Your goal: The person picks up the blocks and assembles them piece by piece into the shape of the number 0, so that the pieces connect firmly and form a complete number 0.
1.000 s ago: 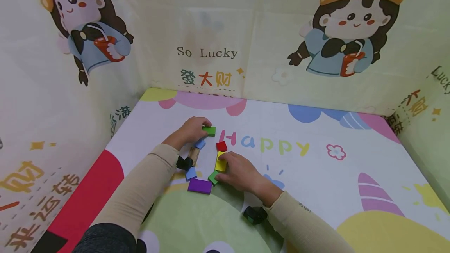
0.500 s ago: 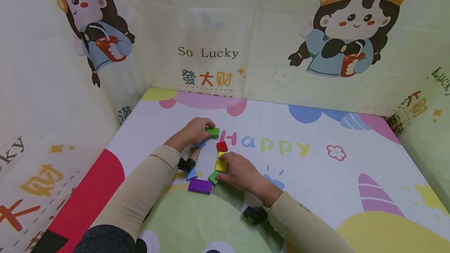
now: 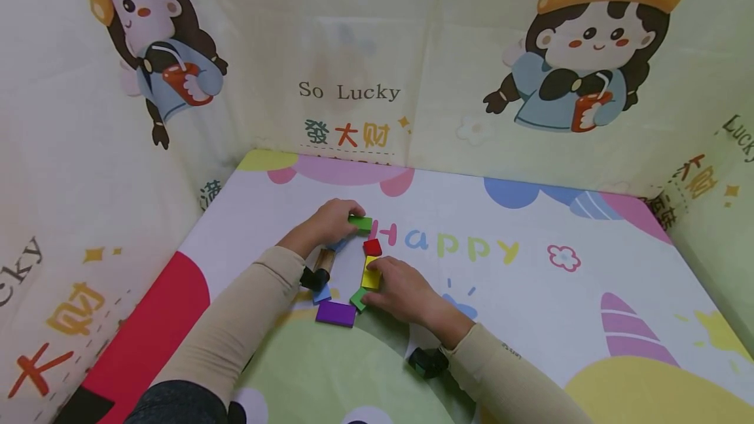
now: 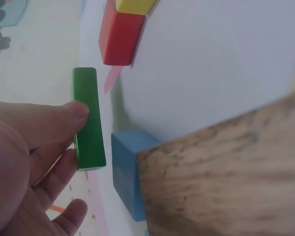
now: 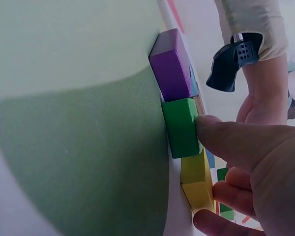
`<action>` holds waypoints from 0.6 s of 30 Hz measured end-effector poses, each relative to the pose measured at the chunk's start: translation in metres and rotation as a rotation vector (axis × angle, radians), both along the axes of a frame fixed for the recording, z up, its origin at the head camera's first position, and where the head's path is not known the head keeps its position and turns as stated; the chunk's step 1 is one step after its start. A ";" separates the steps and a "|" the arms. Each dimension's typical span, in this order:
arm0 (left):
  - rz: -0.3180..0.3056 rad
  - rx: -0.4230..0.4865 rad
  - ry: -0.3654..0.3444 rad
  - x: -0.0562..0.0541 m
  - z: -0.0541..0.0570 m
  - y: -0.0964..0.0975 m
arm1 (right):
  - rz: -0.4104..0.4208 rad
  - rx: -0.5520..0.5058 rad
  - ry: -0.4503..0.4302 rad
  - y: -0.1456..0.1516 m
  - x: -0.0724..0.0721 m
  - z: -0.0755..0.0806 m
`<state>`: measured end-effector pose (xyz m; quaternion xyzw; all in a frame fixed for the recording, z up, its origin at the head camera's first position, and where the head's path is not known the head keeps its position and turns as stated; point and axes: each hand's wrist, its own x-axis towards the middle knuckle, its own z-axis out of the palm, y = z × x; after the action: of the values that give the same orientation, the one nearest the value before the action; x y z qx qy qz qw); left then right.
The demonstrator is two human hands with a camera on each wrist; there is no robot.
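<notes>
My left hand (image 3: pixel 328 221) pinches a green rectangular block (image 4: pixel 90 118) between thumb and fingers at the far side of a ring of coloured blocks. On the ring's right side, my right hand (image 3: pixel 403 288) touches a smaller green block (image 5: pixel 182 129) with the thumb, its fingers beside the yellow block (image 3: pixel 371 273). A red block (image 3: pixel 372 248) stands beyond the yellow one. To the left lie a blue block (image 4: pixel 130 172), a bare wooden block (image 4: pixel 221 172) and another blue block (image 3: pixel 321 294). A purple block (image 3: pixel 336 314) forms the near side.
The blocks lie on a printed table cover (image 3: pixel 530 306) with a pale green shape near me. Printed cloth walls (image 3: pixel 436 84) rise at the back and both sides. Black wrist cameras (image 3: pixel 429 362) are strapped to both wrists, the left one close over the wooden block.
The left hand has moved a little to the right with the green rectangular block, toward the red block. My right hand and the rest of the ring stay in place.
</notes>
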<state>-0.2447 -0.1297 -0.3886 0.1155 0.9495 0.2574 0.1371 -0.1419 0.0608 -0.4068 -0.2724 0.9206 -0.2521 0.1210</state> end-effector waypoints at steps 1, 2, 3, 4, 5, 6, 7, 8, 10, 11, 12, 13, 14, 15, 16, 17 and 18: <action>-0.003 0.000 -0.001 0.000 0.000 0.000 | 0.000 0.001 0.002 0.000 0.000 0.000; -0.007 0.000 -0.001 0.000 -0.001 0.001 | 0.000 0.002 0.004 0.000 0.000 0.000; -0.010 -0.001 -0.002 0.000 -0.002 0.001 | 0.000 0.003 0.006 0.000 0.000 -0.001; -0.015 -0.002 -0.002 0.000 -0.002 0.001 | 0.000 0.002 0.007 0.000 0.000 -0.001; -0.016 -0.002 -0.004 0.000 -0.003 0.002 | -0.001 0.001 0.008 0.000 0.000 -0.001; -0.017 -0.001 -0.005 0.000 -0.004 0.002 | -0.002 0.000 0.009 0.000 0.000 -0.001; -0.020 0.000 -0.004 0.000 -0.004 0.002 | -0.003 -0.002 0.011 0.000 0.001 -0.001; -0.022 0.000 -0.002 0.001 -0.004 0.002 | -0.003 -0.004 0.013 0.000 0.001 -0.001; -0.034 -0.003 0.007 0.002 -0.004 0.002 | -0.003 -0.010 0.017 0.000 0.001 0.000; -0.040 -0.003 0.012 0.002 -0.004 0.002 | -0.003 -0.013 0.019 0.000 0.001 0.000; -0.047 -0.004 0.019 0.002 -0.004 0.002 | -0.002 -0.015 0.022 0.000 0.001 0.000; -0.054 -0.005 0.027 0.002 -0.004 0.002 | -0.001 -0.017 0.024 0.000 0.001 0.000; -0.061 -0.008 0.033 0.003 -0.003 0.001 | 0.000 -0.018 0.026 0.000 0.001 0.000; -0.067 -0.011 0.039 0.002 -0.004 0.001 | 0.000 -0.020 0.027 0.000 0.001 0.000; -0.070 -0.012 0.041 0.003 -0.004 0.001 | 0.000 -0.021 0.027 0.000 0.001 0.000; -0.073 -0.013 0.041 0.002 -0.004 0.001 | -0.001 -0.020 0.026 0.000 0.001 0.000; -0.076 -0.014 0.041 0.002 -0.004 0.001 | -0.001 -0.020 0.025 0.000 0.001 0.000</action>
<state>-0.2427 -0.1287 -0.3926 0.1560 0.9488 0.2430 0.1280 -0.1409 0.0610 -0.4065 -0.2765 0.9196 -0.2578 0.1065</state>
